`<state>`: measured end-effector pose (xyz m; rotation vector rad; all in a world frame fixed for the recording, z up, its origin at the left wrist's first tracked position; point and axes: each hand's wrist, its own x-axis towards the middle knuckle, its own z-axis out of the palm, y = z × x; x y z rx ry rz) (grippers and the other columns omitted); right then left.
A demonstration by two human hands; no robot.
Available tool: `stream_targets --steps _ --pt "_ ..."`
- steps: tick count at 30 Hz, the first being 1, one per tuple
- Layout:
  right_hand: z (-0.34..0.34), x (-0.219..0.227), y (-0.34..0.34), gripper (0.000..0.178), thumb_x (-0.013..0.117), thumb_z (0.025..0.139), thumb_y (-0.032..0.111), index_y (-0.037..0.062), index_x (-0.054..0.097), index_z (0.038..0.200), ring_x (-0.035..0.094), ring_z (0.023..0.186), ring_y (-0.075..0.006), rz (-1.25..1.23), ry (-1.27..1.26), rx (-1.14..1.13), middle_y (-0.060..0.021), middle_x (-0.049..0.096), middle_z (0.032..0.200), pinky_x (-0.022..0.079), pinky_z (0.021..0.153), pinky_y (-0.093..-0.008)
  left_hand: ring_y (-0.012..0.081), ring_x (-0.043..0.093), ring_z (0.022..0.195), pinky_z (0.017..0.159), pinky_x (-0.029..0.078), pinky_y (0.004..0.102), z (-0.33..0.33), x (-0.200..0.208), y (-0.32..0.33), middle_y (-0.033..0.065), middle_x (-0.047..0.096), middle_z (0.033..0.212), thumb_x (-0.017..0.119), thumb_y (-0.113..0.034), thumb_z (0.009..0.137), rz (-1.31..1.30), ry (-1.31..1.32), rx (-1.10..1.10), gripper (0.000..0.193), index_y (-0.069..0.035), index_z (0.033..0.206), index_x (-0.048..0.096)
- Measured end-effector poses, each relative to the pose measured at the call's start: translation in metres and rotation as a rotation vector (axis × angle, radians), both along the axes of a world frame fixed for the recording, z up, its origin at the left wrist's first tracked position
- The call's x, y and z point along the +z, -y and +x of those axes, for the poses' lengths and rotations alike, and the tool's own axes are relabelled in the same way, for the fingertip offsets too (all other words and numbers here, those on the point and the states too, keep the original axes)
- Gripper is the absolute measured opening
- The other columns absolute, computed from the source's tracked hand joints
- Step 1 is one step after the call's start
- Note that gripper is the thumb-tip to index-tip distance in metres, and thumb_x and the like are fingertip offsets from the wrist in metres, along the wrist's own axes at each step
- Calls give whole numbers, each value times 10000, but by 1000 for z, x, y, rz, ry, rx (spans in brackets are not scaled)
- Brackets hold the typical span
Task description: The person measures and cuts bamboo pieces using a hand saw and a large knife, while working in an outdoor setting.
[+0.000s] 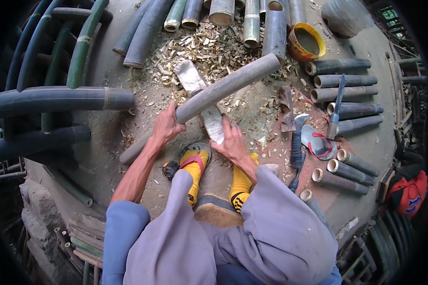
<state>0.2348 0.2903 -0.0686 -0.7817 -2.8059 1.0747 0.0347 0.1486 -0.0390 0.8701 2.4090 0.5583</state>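
Observation:
A long grey bamboo tube (228, 88) lies slanted in front of me, its far end up to the right. My left hand (169, 124) is wrapped round it near its lower left part. Beneath the tube, crossing it, rests a pale, whitish block (213, 123) with a rough, chipped-looking face; its far end shows beyond the tube. Fingers of my right hand (232, 142) are closed on the block's near end, beside the tube but apart from it. Both feet, in yellow socks (193, 172), are just below my hands; a sandal is visible on the left one.
Bamboo shavings (195, 47) cover the ground ahead. Several bamboo tubes (347, 80) lie at right, near a knife (337, 102), a dark-handled blade (296, 142) and a loose sandal (317, 142). A yellow-rimmed bucket (306, 42) stands beyond. Bamboo frames (62, 102) crowd the left.

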Motion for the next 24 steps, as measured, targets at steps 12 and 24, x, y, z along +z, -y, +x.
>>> stream_targets --steps 12,24 --pt "44 3 -2 872 747 725 332 78 304 1431 525 995 -354 19 -71 57 -207 537 1093 476 824 -425 417 604 906 762 479 487 3 -8 -36 228 601 960 812 -134 584 -81 -51 -86 671 -32 1121 423" --pt "383 94 -11 340 608 763 41 23 576 1101 588 798 -272 342 114 -1084 -126 593 838 477 725 -390 322 517 1071 936 423 417 -30 34 35 187 523 1148 760 -184 630 89 -66 -325 760 -33 1305 447"
